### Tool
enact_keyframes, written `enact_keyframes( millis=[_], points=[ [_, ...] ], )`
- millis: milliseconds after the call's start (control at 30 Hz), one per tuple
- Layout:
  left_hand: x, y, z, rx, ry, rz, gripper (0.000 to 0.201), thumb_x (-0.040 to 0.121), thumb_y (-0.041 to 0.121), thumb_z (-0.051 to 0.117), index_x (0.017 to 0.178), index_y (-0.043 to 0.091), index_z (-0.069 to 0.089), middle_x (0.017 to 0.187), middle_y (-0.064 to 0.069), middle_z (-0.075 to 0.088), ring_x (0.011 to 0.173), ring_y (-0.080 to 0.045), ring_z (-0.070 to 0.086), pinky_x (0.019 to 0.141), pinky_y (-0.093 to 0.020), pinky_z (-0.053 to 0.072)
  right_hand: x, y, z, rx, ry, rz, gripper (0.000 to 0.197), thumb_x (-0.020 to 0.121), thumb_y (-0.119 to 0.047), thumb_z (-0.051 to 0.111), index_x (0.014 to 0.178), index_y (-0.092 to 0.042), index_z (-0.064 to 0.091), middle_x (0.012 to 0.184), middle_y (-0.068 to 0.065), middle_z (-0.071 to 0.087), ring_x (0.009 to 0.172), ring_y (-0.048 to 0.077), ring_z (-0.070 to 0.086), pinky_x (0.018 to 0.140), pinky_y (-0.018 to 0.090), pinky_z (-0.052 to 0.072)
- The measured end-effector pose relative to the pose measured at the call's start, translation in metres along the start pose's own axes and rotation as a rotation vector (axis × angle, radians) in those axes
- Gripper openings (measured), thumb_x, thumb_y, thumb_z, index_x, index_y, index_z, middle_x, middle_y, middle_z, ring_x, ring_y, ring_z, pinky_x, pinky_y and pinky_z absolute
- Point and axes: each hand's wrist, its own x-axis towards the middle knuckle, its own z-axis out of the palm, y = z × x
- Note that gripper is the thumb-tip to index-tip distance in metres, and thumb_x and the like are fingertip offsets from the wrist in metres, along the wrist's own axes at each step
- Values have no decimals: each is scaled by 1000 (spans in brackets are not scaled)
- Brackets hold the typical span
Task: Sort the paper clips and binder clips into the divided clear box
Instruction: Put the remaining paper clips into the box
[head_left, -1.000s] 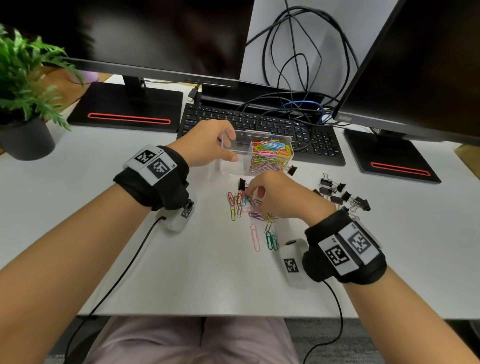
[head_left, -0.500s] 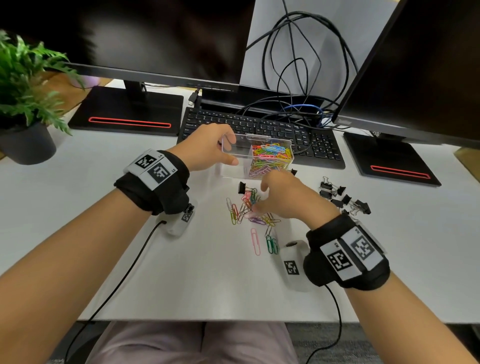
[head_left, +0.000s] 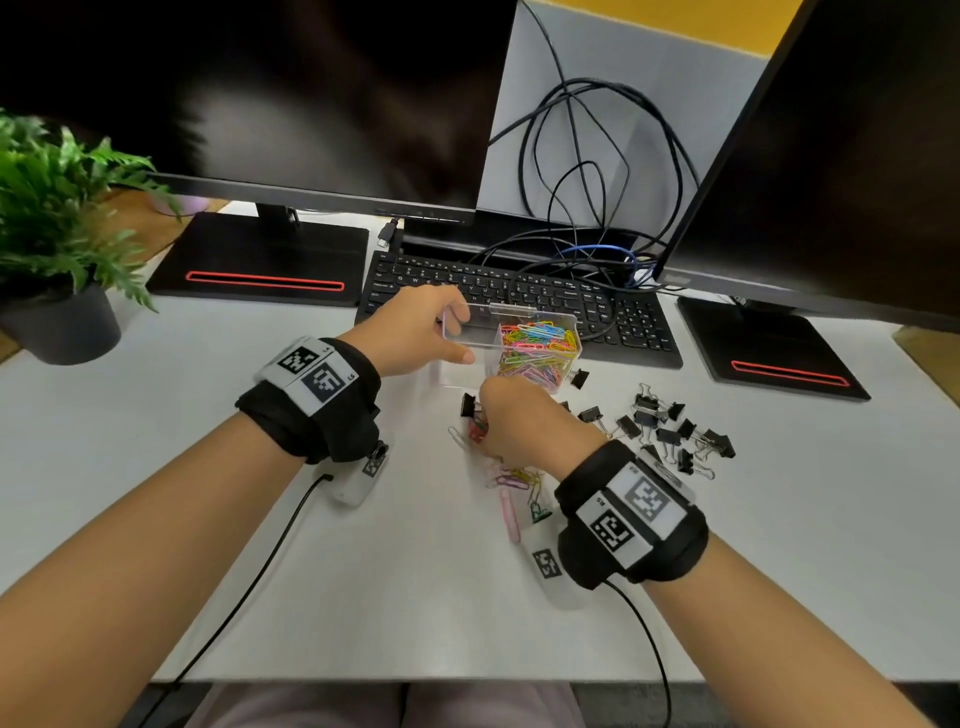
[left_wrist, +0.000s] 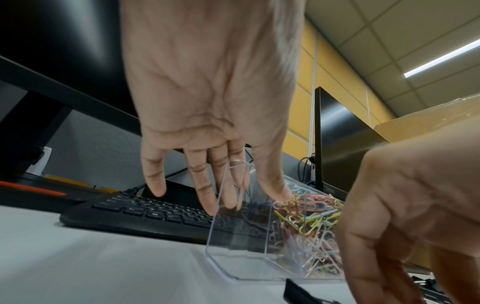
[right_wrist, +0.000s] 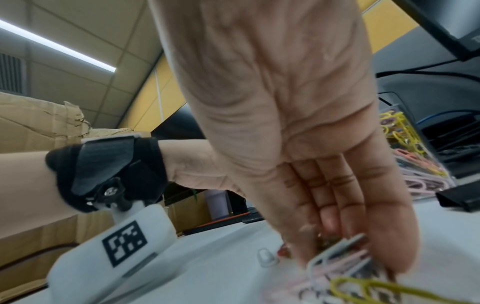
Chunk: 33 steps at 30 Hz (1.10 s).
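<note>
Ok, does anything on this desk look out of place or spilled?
Only the unsorted items: loose coloured paper clips beneath the right hand and black binder clips scattered right of it. The clear divided box stands upright, its left compartment empty.

The divided box (head_left: 511, 338), mid-frame, is clear glossy plastic with smooth walls. The paper clips (head_left: 537, 351) inside look plastic-coated, bright and slick. At right, binder clips (head_left: 667, 428) are matt black with shiny wire handles. The desk (head_left: 208, 519) is smooth matt white; 2 cloth wristbands (head_left: 311, 410) are black.
</note>
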Motion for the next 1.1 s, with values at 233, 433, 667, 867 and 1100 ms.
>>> enact_keyframes(
  millis=[233,433,667,867,1100],
  points=[
    [-1,1,0,10,-5,-6,43,77,29,80,114,17,59,102,2,63,93,-21,59,84,-37,51,4,17,5,42,95,-25,22,84,3,55,104,-1,64,107,16,63,99,33,59,83,39,53],
    [0,0,0,1,-7,-14,43,76,30,81,112,19,60,101,3,63,93,-22,60,87,-42,52,0,38,-9,230,143,10,12,77,3,71,86,-4,76,74,5,67,66,18,59,69,30,55],
    [1,-1,0,7,-16,-10,43,76,30,81,112,20,60,101,4,63,92,-22,61,88,-42,52,-4,67,-57,505,422,118,10,78,-4,75,76,-14,73,75,6,71,63,17,67,54,19,54],
    [1,-2,0,9,-19,-7,43,76,31,81,111,19,60,101,1,64,92,-23,60,88,-43,52,22,79,-70,496,502,172,5,76,-6,77,78,-9,74,82,10,69,73,21,63,72,32,56],
    [1,-1,0,12,-23,-10,43,77,30,80,113,20,59,103,2,63,94,-22,60,89,-43,52,37,78,-65,481,463,202,5,77,-7,77,80,-9,73,91,10,70,84,24,68,73,38,59]
  ],
)
